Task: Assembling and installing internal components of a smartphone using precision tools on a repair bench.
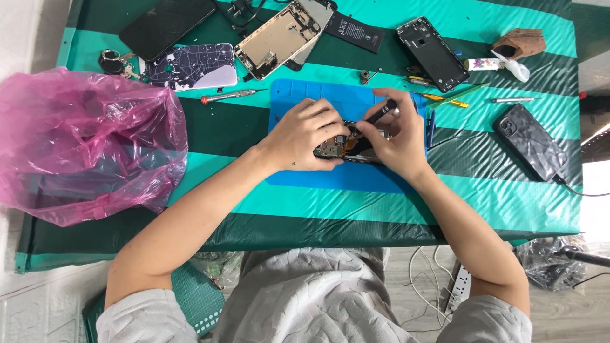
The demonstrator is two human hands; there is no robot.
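An opened phone with its circuit board exposed lies on a blue work mat in the middle of the table. My left hand grips the phone's left end and holds it steady. My right hand holds a thin black tool like a pen, with its tip down on the phone's inside. Much of the phone is hidden under my two hands.
A crumpled pink plastic bag fills the left side. Phone shells, a battery, a patterned case and screwdrivers lie along the far edge. A black cased phone on a cable lies at right. Striped green cloth covers the table.
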